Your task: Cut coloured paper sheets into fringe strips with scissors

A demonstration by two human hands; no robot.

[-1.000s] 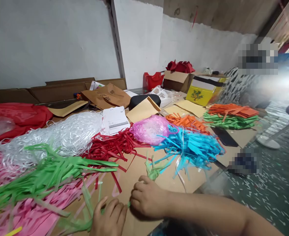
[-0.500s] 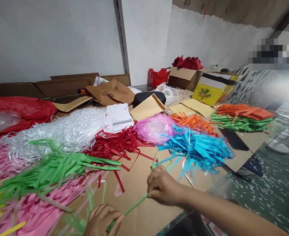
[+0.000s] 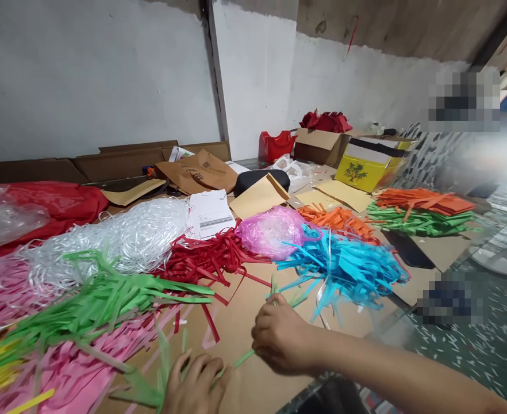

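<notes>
Counter, cardboard-covered: heaps of paper strips in green, pink, red, blue, orange; clear strips; pink bag. Left hand and right hand each pinch one green strip stretched between them. Yellow box at rear.

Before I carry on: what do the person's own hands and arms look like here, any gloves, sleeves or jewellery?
Both the left hand and right hand are bare: no gloves, rings or watch visible. The right forearm is uncovered, with no sleeve in view.
</notes>
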